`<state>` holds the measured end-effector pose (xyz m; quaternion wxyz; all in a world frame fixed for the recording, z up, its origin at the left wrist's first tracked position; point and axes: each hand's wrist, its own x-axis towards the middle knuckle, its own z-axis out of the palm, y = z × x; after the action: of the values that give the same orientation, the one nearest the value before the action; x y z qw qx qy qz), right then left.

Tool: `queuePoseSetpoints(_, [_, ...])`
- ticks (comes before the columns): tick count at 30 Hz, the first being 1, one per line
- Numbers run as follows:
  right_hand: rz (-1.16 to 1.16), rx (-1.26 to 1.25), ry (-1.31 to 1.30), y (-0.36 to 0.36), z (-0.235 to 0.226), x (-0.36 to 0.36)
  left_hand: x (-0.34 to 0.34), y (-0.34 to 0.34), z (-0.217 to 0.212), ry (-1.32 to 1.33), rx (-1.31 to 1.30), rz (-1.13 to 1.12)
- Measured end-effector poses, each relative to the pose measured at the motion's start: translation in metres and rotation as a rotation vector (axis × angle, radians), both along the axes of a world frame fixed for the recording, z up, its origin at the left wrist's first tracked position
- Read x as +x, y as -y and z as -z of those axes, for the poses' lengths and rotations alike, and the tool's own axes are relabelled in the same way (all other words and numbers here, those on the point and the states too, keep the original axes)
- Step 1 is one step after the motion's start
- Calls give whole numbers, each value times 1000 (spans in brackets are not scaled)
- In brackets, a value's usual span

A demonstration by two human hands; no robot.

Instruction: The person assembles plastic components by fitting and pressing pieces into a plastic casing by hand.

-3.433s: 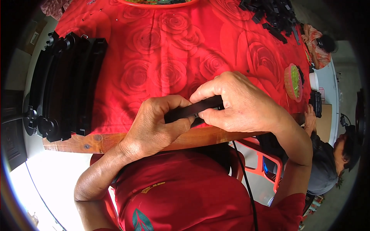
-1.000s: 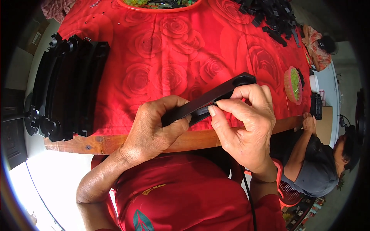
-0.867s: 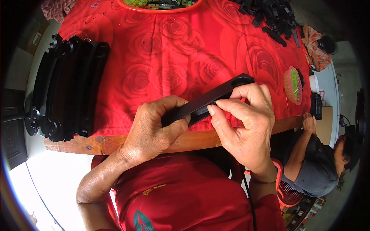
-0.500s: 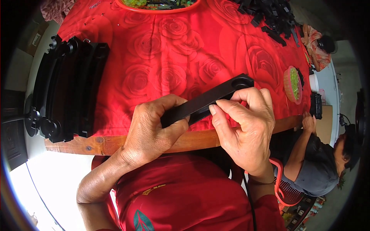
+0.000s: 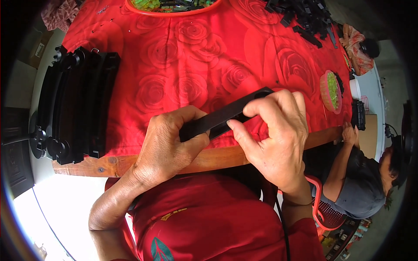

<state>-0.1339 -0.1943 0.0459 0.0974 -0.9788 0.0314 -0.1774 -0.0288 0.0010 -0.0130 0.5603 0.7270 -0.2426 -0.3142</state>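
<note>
A long black plastic part [image 5: 224, 114] with a hollow underside is held slantwise above the front of the table. My left hand [image 5: 167, 143] is wrapped round its lower left end, thumb below and fingers over the top. At the upper right end, my right hand [image 5: 278, 130] grips the part, its forefinger bent against the side and its thumb at the lower edge. Its other fingers are partly hidden behind the hand. Left of my hands, several similar long black plastic parts [image 5: 80, 104] lie side by side at the table's left edge.
A red rose-patterned cloth [image 5: 161, 56] covers the wooden table [image 5: 109, 167]. An orange-rimmed tray [image 5: 174, 14] and a heap of black pieces [image 5: 305, 21] lie at the far side. A pink basket [image 5: 325, 93] holds yellow-green bits. At right sits another person [image 5: 352, 187].
The right thumb and forefinger have moved slightly left along the part and spread a little apart. The part's right end has dropped a bit and is more covered by the hand.
</note>
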Motion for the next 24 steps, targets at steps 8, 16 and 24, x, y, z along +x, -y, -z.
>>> queuePoseSetpoints(8, [-383,118,-196,21,7,32,1,-1,2,-29,-6,29])
queuePoseSetpoints(16, [-372,396,-406,25,12,46,4,-1,-4,-79,18,69])
queuePoseSetpoints(24, [-325,469,-544,23,11,43,2,2,-1,-60,17,36])
